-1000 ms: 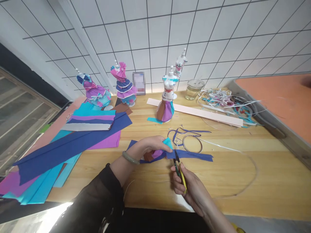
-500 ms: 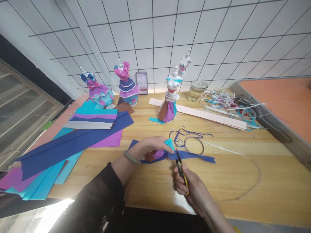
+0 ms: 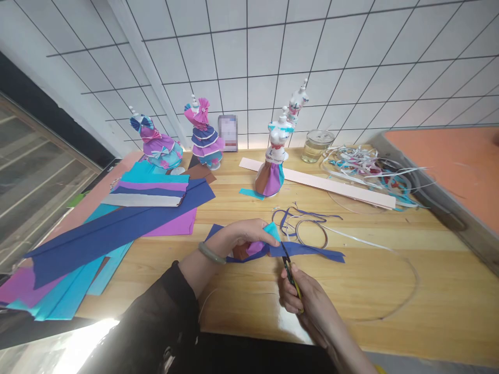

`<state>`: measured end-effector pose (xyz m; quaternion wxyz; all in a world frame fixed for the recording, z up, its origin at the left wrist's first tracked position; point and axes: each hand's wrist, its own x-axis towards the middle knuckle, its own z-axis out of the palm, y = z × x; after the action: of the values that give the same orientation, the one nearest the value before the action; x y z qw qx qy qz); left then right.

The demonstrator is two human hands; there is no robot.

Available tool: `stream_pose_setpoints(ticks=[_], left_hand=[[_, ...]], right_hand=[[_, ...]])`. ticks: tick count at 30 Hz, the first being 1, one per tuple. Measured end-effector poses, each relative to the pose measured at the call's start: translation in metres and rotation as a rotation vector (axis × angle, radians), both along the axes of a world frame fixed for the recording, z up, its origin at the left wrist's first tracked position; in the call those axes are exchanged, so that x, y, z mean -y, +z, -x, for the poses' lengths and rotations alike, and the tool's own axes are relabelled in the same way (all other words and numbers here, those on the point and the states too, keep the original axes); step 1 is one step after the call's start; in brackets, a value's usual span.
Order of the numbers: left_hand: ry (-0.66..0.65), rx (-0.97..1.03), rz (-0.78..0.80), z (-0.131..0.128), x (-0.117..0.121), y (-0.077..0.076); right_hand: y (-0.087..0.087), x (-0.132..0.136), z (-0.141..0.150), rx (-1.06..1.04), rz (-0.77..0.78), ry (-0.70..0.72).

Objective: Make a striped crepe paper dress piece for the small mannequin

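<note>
My left hand [image 3: 255, 232] is closed on a bundle of coloured paper strips, with a turquoise piece [image 3: 272, 233], a purple piece [image 3: 256, 248] and a brown piece [image 3: 240, 252] showing around the fingers. From the bundle a dark blue strip [image 3: 312, 250] stretches to the right across the table. Scissors [image 3: 290, 272] with black blades and yellow-edged handles are gripped in my right hand [image 3: 302, 291]. Their blades lie across the blue strip, just right of my left fingertips, and look nearly closed. The part of the bundle inside my left palm is hidden.
Loose cords and a ring [image 3: 312, 234] lie just beyond the strip. Farther back stand a small dress form [image 3: 271, 156], two dressed forms, a phone [image 3: 228, 133] and a glass of liquid [image 3: 317, 145]. Folded paper sheets [image 3: 117, 228] cover the left side; tangled ribbons [image 3: 362, 161] sit at right.
The scissor blades have closed together on the dark blue strip. My left hand and the bundle have stayed in place.
</note>
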<state>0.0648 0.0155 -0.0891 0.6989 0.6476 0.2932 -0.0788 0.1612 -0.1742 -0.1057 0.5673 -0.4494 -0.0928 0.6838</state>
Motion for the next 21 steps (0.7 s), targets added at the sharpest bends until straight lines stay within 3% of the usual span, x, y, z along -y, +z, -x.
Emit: stream_pose_setpoints(ticks=[6,15,19,21], left_hand=[[-0.002,0.003,-0.007,0.000,0.000,0.001],[-0.003,0.073,0.104,0.001,0.000,0.000],[0.011,0.059,0.134,0.003,0.000,0.010],[0.034,0.067,0.147,0.005,-0.001,0.019]], right_hand=[[-0.001,-0.001,-0.001,0.017,0.014,0.006],[0.002,0.000,0.000,0.014,0.043,-0.015],[0.009,0.001,-0.007,0.038,0.072,-0.008],[0.014,0.001,-0.016,0.209,0.077,-0.003]])
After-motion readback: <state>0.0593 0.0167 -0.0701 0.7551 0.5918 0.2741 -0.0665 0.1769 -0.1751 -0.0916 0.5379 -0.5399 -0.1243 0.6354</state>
